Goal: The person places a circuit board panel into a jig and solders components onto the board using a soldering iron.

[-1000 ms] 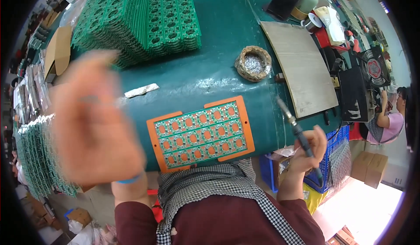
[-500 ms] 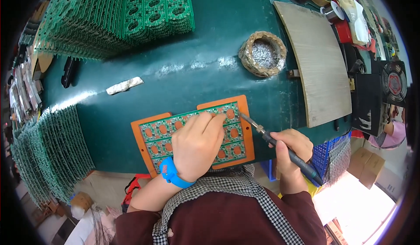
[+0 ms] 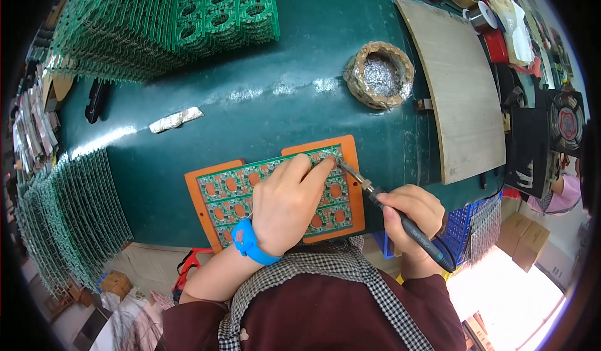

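Observation:
A green circuit board panel [image 3: 226, 199] with rows of oval openings lies in an orange holder [image 3: 355, 194] at the table's near edge. My left hand [image 3: 283, 204], with a blue band at its wrist, rests over the panel. Its fingers are bent together, tips down at the upper right; anything between them is hidden. My right hand [image 3: 412, 216] is wrapped round the dark handle of a soldering iron [image 3: 424, 241]. The iron slants up and left, its metal tip at the panel's upper right corner, close beside my left fingertips.
Tall stacks of green boards [image 3: 225, 13] stand at the far left, more boards [image 3: 81, 207] at the near left. A white strip [image 3: 176, 120] lies between them. A rough round pot [image 3: 380, 75] sits beyond the holder, left of a wooden board [image 3: 460, 94]. A fan [image 3: 566, 120] is far right.
The soldering iron's tip has moved left from the holder's edge onto the panel's corner. My left fingers have shifted slightly right, toward the tip.

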`<state>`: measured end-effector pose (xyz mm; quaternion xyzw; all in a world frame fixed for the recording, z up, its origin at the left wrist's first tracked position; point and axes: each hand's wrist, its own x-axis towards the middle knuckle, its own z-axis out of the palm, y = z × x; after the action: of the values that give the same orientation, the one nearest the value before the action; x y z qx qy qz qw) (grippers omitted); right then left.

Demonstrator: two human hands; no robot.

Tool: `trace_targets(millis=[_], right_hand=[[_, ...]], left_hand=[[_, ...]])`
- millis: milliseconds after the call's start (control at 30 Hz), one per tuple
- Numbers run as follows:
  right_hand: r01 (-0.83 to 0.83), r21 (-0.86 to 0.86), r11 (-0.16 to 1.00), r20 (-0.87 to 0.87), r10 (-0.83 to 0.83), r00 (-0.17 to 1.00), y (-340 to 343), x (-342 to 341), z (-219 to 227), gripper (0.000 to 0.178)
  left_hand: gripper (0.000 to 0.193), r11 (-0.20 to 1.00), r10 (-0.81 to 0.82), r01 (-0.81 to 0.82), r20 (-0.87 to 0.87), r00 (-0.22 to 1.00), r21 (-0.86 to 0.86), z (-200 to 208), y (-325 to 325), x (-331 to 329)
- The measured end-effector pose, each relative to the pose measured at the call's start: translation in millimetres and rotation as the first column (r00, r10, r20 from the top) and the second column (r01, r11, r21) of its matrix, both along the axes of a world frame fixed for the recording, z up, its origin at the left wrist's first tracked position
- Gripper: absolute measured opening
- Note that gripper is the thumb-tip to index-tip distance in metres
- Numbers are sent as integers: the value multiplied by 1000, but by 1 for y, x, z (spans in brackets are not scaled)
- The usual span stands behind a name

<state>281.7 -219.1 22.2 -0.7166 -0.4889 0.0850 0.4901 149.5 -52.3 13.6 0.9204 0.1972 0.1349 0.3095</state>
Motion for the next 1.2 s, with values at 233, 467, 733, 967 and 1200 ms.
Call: trace_targets(millis=[233,467,733,967,1200], right_hand=[[187,3,982,-165,-184,969,-17,-10,8,16],[110,-35,993,-102,-113,988,-30,-21,4,13],[68,-21,998,26,-67,997,-25,-25,2,13],[135,79,988,9,-136,991,-47,-33,-6,16],[63,105,992,30,-66,997,-49,-33,-7,15]], left_hand=[[25,995,-15,7,81,997,101,3,-11,-11],[21,1000,-15,16,52,999,-22,0,-24,-21],[30,995,-68,73,86,994,-66,-4,-24,-22],[27,999,-47,46,37,998,19,4,-32,-31],[25,992,-123,122,91,988,14,-2,-42,-35]])
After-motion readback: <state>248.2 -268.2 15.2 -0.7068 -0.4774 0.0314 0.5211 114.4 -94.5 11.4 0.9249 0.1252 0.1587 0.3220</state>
